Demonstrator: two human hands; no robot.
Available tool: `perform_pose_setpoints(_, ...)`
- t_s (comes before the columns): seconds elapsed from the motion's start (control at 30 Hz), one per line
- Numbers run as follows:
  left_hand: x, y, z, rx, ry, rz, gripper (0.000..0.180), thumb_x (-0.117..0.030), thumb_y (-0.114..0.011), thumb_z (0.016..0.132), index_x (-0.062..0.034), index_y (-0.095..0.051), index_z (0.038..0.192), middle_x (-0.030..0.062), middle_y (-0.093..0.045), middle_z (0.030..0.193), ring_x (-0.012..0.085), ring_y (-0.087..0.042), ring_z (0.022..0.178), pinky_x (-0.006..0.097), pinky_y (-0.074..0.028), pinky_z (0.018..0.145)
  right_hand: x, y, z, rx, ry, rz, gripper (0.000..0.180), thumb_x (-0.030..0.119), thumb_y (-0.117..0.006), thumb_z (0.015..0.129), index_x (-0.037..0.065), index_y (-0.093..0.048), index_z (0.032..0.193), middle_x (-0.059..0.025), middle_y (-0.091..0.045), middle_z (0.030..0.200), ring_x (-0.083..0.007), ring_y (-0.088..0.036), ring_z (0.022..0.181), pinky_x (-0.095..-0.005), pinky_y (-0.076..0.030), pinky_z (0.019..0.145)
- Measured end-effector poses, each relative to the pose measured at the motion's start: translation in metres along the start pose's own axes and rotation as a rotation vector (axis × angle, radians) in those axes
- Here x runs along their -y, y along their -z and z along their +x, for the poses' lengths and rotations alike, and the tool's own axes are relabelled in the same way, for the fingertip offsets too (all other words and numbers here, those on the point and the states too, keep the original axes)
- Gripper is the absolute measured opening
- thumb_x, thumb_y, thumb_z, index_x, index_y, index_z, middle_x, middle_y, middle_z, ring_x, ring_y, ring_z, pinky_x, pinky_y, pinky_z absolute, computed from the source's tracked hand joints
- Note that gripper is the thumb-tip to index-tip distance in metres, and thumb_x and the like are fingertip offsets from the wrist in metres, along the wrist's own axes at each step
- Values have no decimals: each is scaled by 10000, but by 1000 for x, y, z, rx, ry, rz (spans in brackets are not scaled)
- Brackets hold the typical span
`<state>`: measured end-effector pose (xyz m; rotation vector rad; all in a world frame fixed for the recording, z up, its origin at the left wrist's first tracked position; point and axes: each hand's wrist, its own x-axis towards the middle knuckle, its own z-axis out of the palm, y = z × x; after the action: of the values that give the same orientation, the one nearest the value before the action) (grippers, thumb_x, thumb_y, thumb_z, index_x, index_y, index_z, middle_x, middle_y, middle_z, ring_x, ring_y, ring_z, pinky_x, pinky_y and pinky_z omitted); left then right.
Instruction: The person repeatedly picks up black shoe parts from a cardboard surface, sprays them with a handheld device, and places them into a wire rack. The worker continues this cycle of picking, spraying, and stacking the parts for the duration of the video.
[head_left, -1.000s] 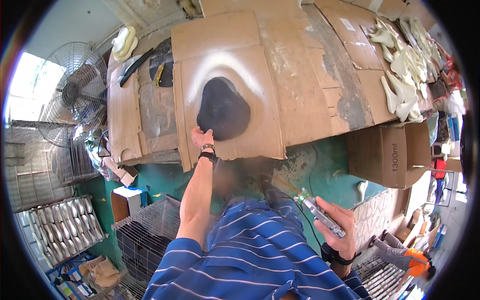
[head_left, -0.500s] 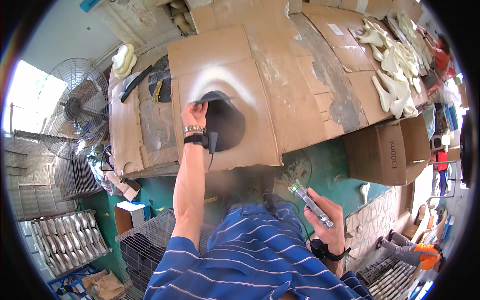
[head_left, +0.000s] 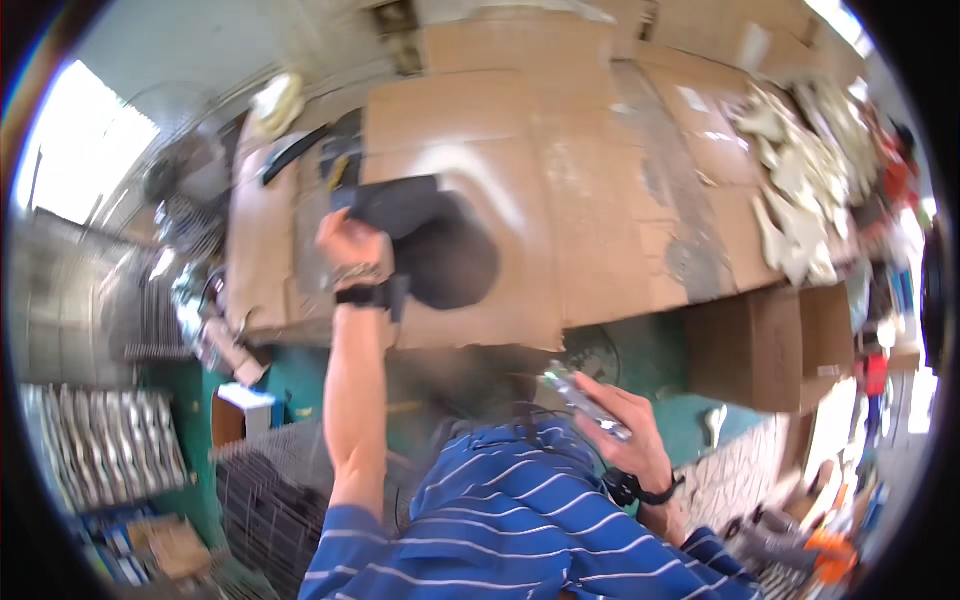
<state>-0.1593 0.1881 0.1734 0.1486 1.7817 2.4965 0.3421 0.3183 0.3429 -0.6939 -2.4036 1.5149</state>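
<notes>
My left hand (head_left: 352,245) is closed on the edge of a flat dark-grey sheet-like piece (head_left: 400,203), raised over the cardboard. Beneath and beside that piece sits a rounded black shape (head_left: 460,265); blur hides whether the two are joined. A white powdery arc (head_left: 465,165) marks the cardboard just beyond them. In front of my body, my right hand (head_left: 630,425) grips a slim silver tool (head_left: 590,403) with a green end, pointing up and left. Its exact kind is not clear.
Cardboard (head_left: 590,270) covers the bench. Pale saddle-shaped pieces (head_left: 800,215) are heaped at right, above a cardboard box (head_left: 750,350). Far left are a dark curved piece (head_left: 293,155), a cream stack (head_left: 277,105) and a fan (head_left: 190,180). A wire cage (head_left: 270,500) stands lower left.
My left hand has moved left, swinging the dark sheet-like piece up and left so more of it shows. My right hand with the silver tool appears slightly farther left. The whole view has shifted and blurred.
</notes>
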Motion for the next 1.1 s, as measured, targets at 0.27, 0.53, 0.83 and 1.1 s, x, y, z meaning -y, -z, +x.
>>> perform_pose_setpoints(0.27,8,-15,30,307,435,-494,382,-171,-602,860,110,-686,1106,225,-723,1155,343,-704,1053,462,-561,956,-15,-11,-10,-73,51,-24,633,81,-672,802,105,-569,1426,-171,-671,1105,-399,-647,1002,-449,-537,854)
perform_pose_setpoints(0.53,-11,-70,8,481,372,-478,353,-108,-605,862,107,-658,1137,229,-690,1211,337,-668,1121,483,-526,1016,-24,-23,-59,-277,35,-47,580,108,-714,821,109,-598,1389,-196,-711,1121,-401,-688,973,-448,-568,828)
perform_pose_setpoints(0.83,-74,-124,-52,490,479,-721,291,-72,-622,795,28,-685,1061,147,-736,1095,325,-711,1002,451,-562,907,-35,-14,-40,-229,-83,33,592,0,-758,800,47,-617,1373,-202,-716,1058,-383,-694,889,-396,-547,791)
perform_pose_setpoints(1.1,-80,-102,-43,394,442,-668,209,-82,-620,816,29,-688,979,177,-740,1045,329,-713,986,454,-554,914,-48,-13,-2,-178,-28,2,524,56,-748,822,46,-636,1334,-214,-712,1046,-422,-681,916,-441,-543,789)
